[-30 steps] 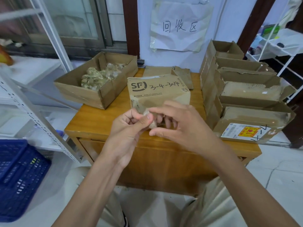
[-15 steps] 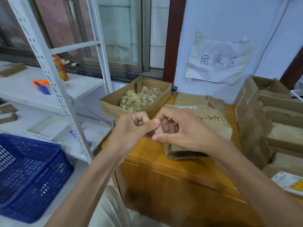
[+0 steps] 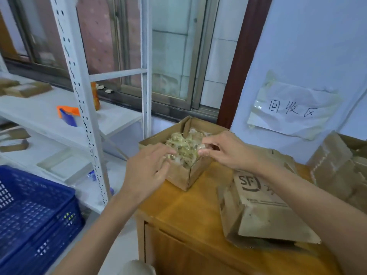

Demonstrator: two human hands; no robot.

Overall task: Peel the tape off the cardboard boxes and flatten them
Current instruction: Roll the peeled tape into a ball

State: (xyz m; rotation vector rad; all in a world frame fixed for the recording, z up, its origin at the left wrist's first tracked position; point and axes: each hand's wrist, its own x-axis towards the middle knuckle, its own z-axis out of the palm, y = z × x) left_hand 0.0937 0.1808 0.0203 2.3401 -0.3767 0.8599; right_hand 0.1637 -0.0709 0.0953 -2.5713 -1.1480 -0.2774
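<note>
Now both hands are over the open scrap box (image 3: pixel 185 176) at the table's (image 3: pixel 190 213) left rear corner, where half a second ago they were pinched together in front of the SF box (image 3: pixel 264 213). The left hand (image 3: pixel 148 171) lies across the box's near-left rim, fingers relaxed and reaching in over the pile of peeled tape (image 3: pixel 184 144); it grips nothing that can be seen. The right hand (image 3: pixel 224 150) is over the pile too, fingertips bunched together on a crumpled bit of tape, though blur makes it hard to tell whether the piece is pinched or already let go. The SF box lies by itself on the table, partly collapsed, under the right forearm and near the front edge. The view has swung left: the white shelf (image 3: pixel 83 108) and blue crate (image 3: pixel 33 213) fill more of it, and the stacked boxes (image 3: pixel 335 167) are cut off at the right edge.
</note>
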